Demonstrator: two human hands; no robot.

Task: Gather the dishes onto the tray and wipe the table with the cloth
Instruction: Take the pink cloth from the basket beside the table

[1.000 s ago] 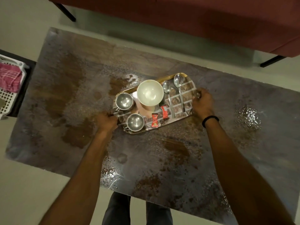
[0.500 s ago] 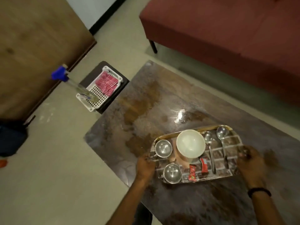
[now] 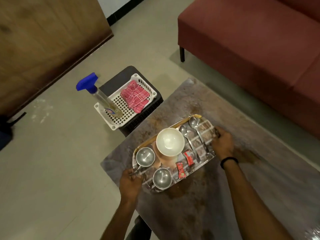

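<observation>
The patterned tray (image 3: 207, 125) is over the left end of the stained table (image 3: 199, 201). It carries a white bowl (image 3: 170, 142), two steel cups (image 3: 145, 156) (image 3: 162, 178), two spoons (image 3: 196, 135) and two red sachets (image 3: 180, 170). My left hand (image 3: 130, 181) grips the tray's near-left end. At the far-right end my right hand (image 3: 222, 142) holds the rim. The red checked cloth (image 3: 136, 96) lies in a white basket (image 3: 121, 112) beside the table.
The basket sits on a dark stool (image 3: 143, 116) left of the table and also holds a spray bottle (image 3: 102, 99) with a blue head. A red sofa (image 3: 251, 49) stands behind the table. A wooden panel (image 3: 43, 40) is at far left.
The tray has shifted from the middle of the table to its left end, with both hands still gripping it. My view has swung left, bringing the basket, cloth and spray bottle into sight.
</observation>
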